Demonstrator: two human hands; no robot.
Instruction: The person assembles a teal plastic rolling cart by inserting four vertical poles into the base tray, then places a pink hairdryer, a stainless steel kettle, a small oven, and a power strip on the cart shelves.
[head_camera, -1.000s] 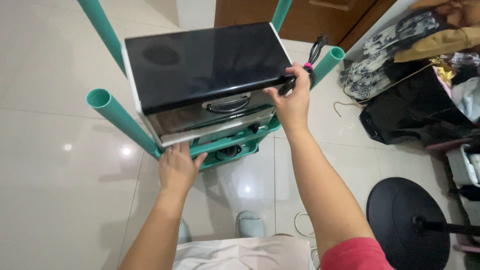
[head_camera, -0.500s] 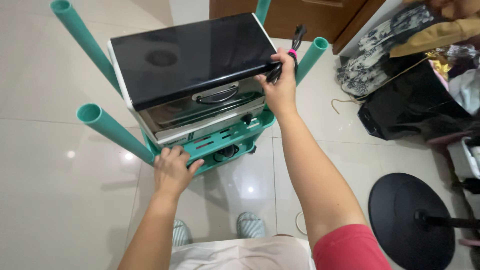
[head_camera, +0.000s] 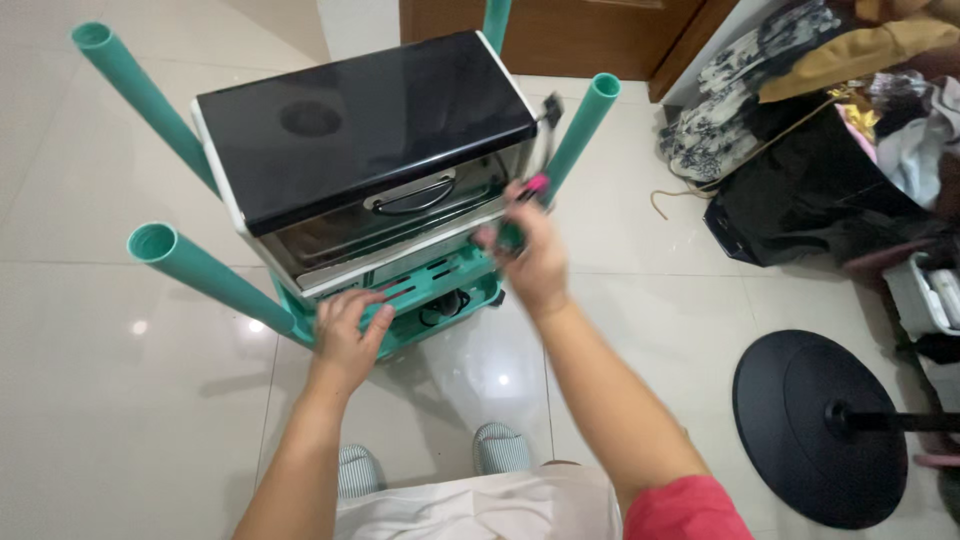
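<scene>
The left hand (head_camera: 348, 335) is lying flat with its fingers spread out, pressing on the green rack (head_camera: 440, 290) at about 7 o'clock from the small oven (head_camera: 360, 150). The right hand (head_camera: 530, 250) is curled shut around a blurry dark and pink thing (head_camera: 535, 185) at 4 o'clock from the oven. Both arms are reaching forward. The oven is sitting on the rack between four green tubes (head_camera: 205, 275).
</scene>
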